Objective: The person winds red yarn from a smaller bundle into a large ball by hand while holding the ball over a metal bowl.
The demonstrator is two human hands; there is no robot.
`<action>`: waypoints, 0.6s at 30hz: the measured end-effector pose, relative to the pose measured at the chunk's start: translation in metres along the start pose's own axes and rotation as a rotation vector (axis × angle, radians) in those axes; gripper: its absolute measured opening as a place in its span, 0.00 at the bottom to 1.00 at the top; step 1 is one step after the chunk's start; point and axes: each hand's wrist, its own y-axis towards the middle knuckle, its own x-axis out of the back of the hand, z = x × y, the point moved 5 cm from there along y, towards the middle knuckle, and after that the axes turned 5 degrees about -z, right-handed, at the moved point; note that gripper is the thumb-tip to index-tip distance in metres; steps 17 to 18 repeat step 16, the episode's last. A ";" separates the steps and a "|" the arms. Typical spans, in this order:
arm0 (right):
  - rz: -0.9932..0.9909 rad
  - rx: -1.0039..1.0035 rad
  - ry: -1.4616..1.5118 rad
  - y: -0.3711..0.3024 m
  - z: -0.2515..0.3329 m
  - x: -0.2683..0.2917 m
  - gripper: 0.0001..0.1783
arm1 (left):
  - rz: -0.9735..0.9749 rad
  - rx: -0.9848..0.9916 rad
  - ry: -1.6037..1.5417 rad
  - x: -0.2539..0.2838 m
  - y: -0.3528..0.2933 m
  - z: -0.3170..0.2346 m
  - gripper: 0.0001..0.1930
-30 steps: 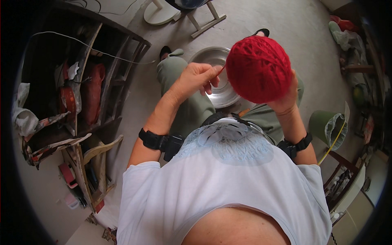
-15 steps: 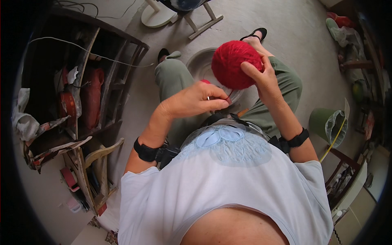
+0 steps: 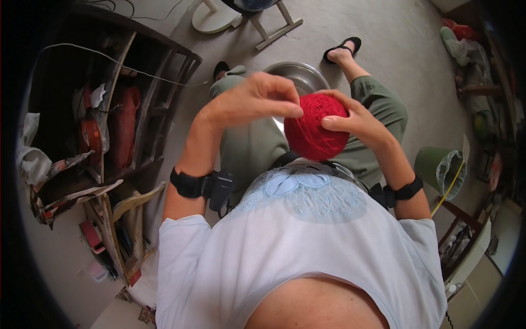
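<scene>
A round ball of red yarn (image 3: 316,131) is in front of my belly, above my lap. My right hand (image 3: 362,122) grips it from the right side, thumb on the near face and fingers over the far side. My left hand (image 3: 256,103) is at the ball's upper left edge, slightly blurred, with thumb and forefinger pinched together on the yarn. The strand itself is hard to make out there. Beyond the ball, a metal basin (image 3: 298,69) stands on the floor between my feet, partly hidden by my hands.
A dark wooden cabinet (image 3: 159,98) with red items stands at left, a thin white cable (image 3: 123,72) crossing it. Near it is a wooden chair (image 3: 139,203). At right are a green bin (image 3: 438,164) with a plastic liner and cluttered shelves. A stool leg frame (image 3: 278,30) stands ahead.
The ball has come down nearer my body in my right hand. My left hand has risen from below the ball to its upper left side. More of the basin's far rim shows.
</scene>
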 end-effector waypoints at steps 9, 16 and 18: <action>0.179 0.249 0.760 -0.013 0.017 0.009 0.45 | -0.297 -0.021 -0.217 0.012 0.003 0.077 0.13; -0.162 0.284 0.992 0.009 0.023 0.033 0.36 | -0.034 0.223 -0.058 -0.031 -0.013 0.083 0.13; -0.162 0.284 0.992 0.009 0.023 0.033 0.36 | -0.034 0.223 -0.058 -0.031 -0.013 0.083 0.13</action>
